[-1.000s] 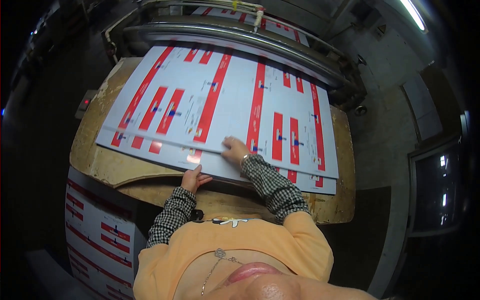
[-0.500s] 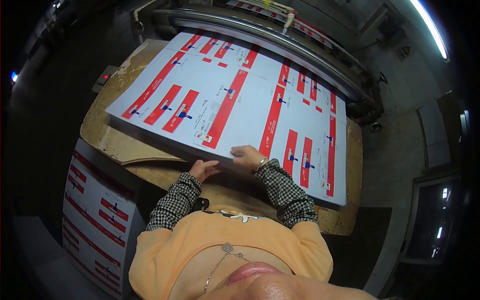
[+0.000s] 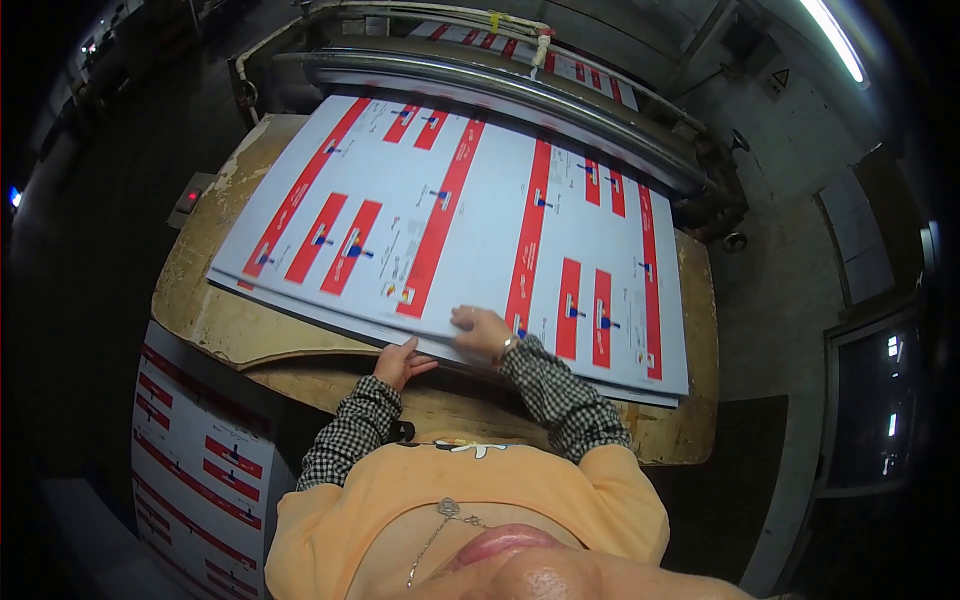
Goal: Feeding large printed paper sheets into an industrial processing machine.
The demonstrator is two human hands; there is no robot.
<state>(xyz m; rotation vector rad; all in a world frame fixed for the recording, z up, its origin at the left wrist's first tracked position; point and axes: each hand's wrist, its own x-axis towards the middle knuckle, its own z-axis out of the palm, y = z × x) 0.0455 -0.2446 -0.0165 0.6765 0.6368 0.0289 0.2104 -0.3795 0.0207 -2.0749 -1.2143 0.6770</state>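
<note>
A stack of white printed sheets [image 3: 480, 230] with red bands and small blue figures lies before me, its far side close to a metal roller [image 3: 500, 88]. The uppermost sheet sits slightly out of line with those beneath, so layered edges show along the front. My left hand [image 3: 403, 364] is at the front edge of the stack, thumb up against it and fingers stretched to the right. My right hand [image 3: 483, 331] rests over the top sheet near the middle of that edge, fingers apart and a little blurred. Its palm side is hidden.
A worn wooden table [image 3: 215, 325] with a curved front cutout carries the stack. Below left stands another pile of printed sheets [image 3: 195, 450]. A small switch box [image 3: 190, 200] is fixed at the table's left, and a handwheel [image 3: 735, 242] projects at the machine's right.
A seam between two sheets that crossed the stack near the roller no longer shows. The front layers are now offset. My right hand has shifted slightly on the sheet, and the view has moved.
</note>
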